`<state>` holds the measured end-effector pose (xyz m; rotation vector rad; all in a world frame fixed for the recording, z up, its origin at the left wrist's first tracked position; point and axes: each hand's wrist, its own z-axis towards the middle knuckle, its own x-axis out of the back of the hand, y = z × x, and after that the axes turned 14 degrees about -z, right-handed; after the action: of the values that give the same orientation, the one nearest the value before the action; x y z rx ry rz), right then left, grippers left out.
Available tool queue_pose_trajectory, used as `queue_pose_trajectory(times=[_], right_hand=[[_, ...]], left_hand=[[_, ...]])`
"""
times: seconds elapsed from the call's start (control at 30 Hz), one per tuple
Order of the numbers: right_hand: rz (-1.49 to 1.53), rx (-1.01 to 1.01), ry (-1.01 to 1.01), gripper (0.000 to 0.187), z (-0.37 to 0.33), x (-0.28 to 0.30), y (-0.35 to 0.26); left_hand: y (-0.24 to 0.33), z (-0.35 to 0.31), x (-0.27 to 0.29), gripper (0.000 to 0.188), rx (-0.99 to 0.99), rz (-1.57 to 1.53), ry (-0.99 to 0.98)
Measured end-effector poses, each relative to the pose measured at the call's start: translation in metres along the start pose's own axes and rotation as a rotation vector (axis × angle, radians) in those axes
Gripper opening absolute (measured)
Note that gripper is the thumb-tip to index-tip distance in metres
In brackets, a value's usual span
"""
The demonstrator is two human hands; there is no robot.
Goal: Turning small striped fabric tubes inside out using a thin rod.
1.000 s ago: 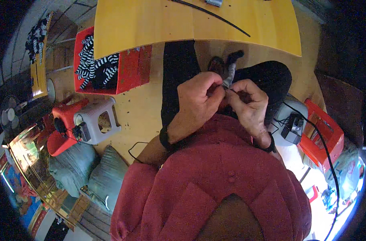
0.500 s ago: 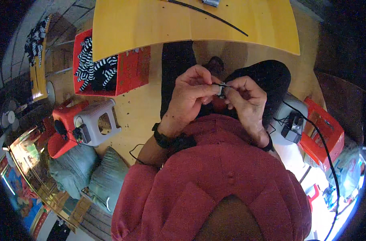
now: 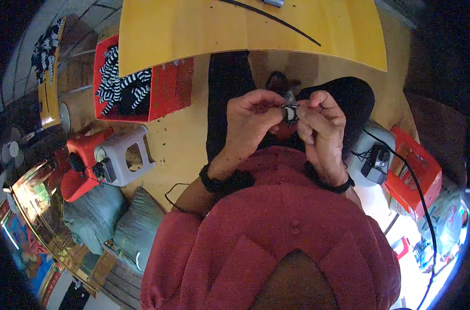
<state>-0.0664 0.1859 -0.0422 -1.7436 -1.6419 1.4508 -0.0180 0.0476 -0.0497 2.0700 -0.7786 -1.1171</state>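
Note:
A small black-and-white striped piece (image 3: pixel 291 112), with a greyish tip at its top, is held above my lap. It looks like soft fabric, but its exact kind is too small to tell. My left hand (image 3: pixel 251 123) pinches it from the left between thumb and fingers. From the other side, my right hand (image 3: pixel 323 123) closes its thumb and fingers on the piece's right edge. Fingertips cover part of it. Both hands are near each other, just short of the table edge.
A yellow wooden table (image 3: pixel 183 31) stands ahead, with a thin black rod (image 3: pixel 284 23) on it. To the left, a red box (image 3: pixel 173 93) holds striped fabric pieces (image 3: pixel 110 77). Stools (image 3: pixel 113 175) flank me, and a black cable (image 3: pixel 420 191) hangs at the right.
The striped piece has turned, so its stripes and greyish tip now show. My right hand has shifted its grip, with the index finger raised more.

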Motion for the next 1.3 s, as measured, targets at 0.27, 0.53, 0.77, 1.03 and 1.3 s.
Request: queue_pose_trajectory(times=[0.27,0.53,0.77,1.03,1.3], right_hand=[[-0.081,-0.041,-0.111,0.02,-0.006,0.0,-0.004],[-0.547,0.26,0.12,0.022,-0.005,0.0,0.011],[-0.95,0.456,0.14,0.014,-0.004,-0.003,0.009],[-0.327,0.199,0.085,0.013,0.001,0.005,0.012],[0.004,-0.133,-0.194,0.016,-0.001,0.013,-0.006]], left_hand=[[-0.005,0.002,0.0,0.011,0.013,-0.113,0.052],[0.002,0.008,0.009,0.019,0.126,-0.45,-0.074],[0.005,0.007,0.015,0.018,0.219,-0.522,-0.264],[-0.002,-0.002,0.003,0.016,-0.059,-0.008,-0.074],[0.006,-0.007,-0.005,0.011,-0.137,0.103,-0.069]])
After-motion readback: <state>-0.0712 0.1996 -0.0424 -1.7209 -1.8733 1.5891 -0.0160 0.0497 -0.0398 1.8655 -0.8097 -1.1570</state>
